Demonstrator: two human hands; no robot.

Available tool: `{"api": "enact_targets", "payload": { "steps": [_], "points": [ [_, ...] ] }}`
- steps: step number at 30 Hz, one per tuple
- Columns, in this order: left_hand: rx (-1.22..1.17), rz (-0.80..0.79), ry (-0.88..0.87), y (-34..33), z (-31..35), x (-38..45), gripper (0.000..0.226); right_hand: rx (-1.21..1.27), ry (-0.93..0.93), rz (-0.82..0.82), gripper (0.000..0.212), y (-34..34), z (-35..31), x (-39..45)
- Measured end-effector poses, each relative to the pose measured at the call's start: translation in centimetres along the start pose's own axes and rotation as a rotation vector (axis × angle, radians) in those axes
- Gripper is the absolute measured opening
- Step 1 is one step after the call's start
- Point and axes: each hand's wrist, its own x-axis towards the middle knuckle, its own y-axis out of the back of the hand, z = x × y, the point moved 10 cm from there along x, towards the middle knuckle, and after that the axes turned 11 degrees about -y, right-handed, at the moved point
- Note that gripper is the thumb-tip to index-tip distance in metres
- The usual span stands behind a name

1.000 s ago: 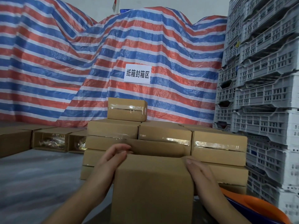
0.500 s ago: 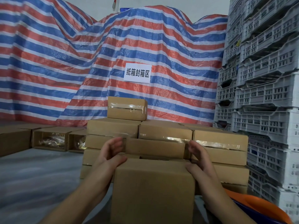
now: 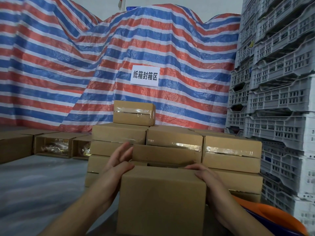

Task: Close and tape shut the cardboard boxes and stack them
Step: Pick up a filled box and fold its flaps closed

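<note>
A brown cardboard box (image 3: 162, 201) stands right in front of me with its top untaped. Its far flap (image 3: 165, 153) stands upright. My left hand (image 3: 119, 160) is at the box's top left corner, fingers straight and pointing up beside the far flap, thumb on the near top edge. My right hand (image 3: 204, 176) lies over the top right corner, fingers pressing flat inward across the opening. Behind stands a stack of taped boxes (image 3: 231, 150), with a single taped box (image 3: 133, 113) on top.
Open boxes (image 3: 52, 145) with packed goods lie on the grey surface (image 3: 34, 184) at the left. Grey plastic crates (image 3: 281, 116) tower at the right. An orange and blue basin (image 3: 276, 217) sits at the bottom right. A striped tarp (image 3: 68, 65) with a white sign (image 3: 144, 75) hangs behind.
Both hands rose from the box's top corners with fingers upright. The right hand has since folded down over the right end of the top; the left stays upright.
</note>
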Motion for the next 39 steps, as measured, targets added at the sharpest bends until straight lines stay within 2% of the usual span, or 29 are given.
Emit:
{"api": "enact_targets", "payload": {
  "steps": [3,7,10,15,20,22,26,30,32,34,35,37,39],
  "points": [
    [0.068,0.052,-0.023,0.7,0.0,0.1,0.049,0.001,0.050,-0.002,0.022,0.0,-0.4,-0.5],
    [0.177,0.074,-0.033,1.4,0.0,-0.2,0.035,0.066,0.282,-0.011,0.015,0.4,-3.1,-2.5],
    [0.199,0.081,-0.008,1.5,-0.2,-0.2,0.032,0.098,0.348,0.021,0.024,1.0,-3.7,-3.1],
    [0.252,0.057,0.013,1.4,-0.7,0.0,0.034,-0.029,0.303,-0.032,0.040,0.0,-3.1,-2.6],
    [0.296,0.028,0.007,1.4,-0.5,0.2,0.035,-0.011,0.321,-0.018,0.045,0.1,-3.5,-2.7],
    [0.390,-0.031,0.019,1.1,0.1,0.5,0.034,0.009,0.331,-0.013,0.045,0.1,-3.6,-2.6],
    [0.731,-0.203,0.037,-0.8,3.0,2.0,0.022,0.024,0.348,-0.005,0.046,0.2,-3.4,-2.6],
    [1.052,-0.407,-0.242,-7.2,6.2,2.7,0.009,0.019,0.367,-0.014,0.046,0.1,-3.6,-2.8],
    [1.107,-0.640,-0.303,-10.8,5.2,1.7,0.029,0.035,0.360,-0.022,0.046,0.1,-3.6,-2.7],
    [1.203,-0.911,-0.173,-12.1,1.6,0.6,0.059,0.041,0.366,-0.035,0.047,0.0,-3.6,-2.6],
    [1.302,-0.989,-0.102,-11.8,-0.1,0.3,0.078,0.040,0.376,-0.040,0.048,0.0,-3.7,-2.6],
    [1.436,-1.004,-0.033,-10.7,-1.5,0.4,0.099,0.032,0.381,-0.044,0.047,-0.1,-3.6,-2.6],
    [1.444,-1.001,-0.043,-10.7,-1.6,0.4,0.100,0.005,0.374,-0.039,0.046,0.0,-3.6,-2.6]
  ]
}}
